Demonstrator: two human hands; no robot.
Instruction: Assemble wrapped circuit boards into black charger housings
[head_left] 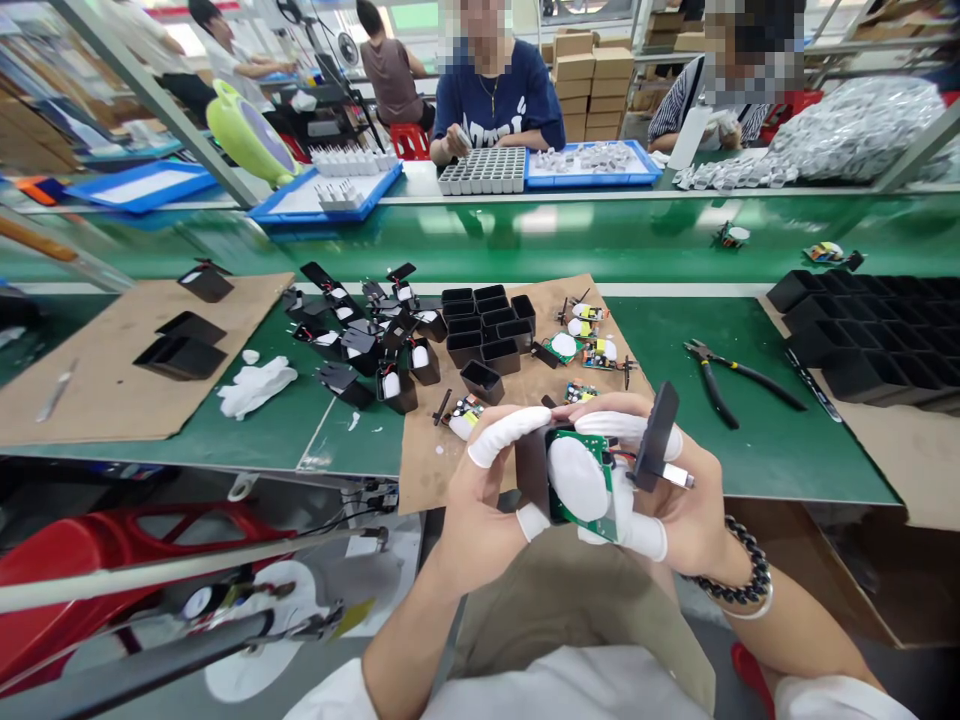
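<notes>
1. Left hand: thumb and fingers, in white finger covers, clamped around a black case.
2. Right hand: digits closed on a green circuit board bearing a white disc. Board sits at the case's mouth; cannot tell how deep it goes.
3. Black end piece stands tilted beside the right fingers, wires running to the board.
4. Both hands are above the bench's near edge, in front of a cardboard sheet.
5. On that sheet: grouped open cases, with loose boards to their right.
6. Left of these, a cluster of filled cases, end pieces sticking up.
7. Pliers lie spread on the green bench, right side.
8. Across the bench, a co-worker in dark blue sits behind a grey tray.
</notes>
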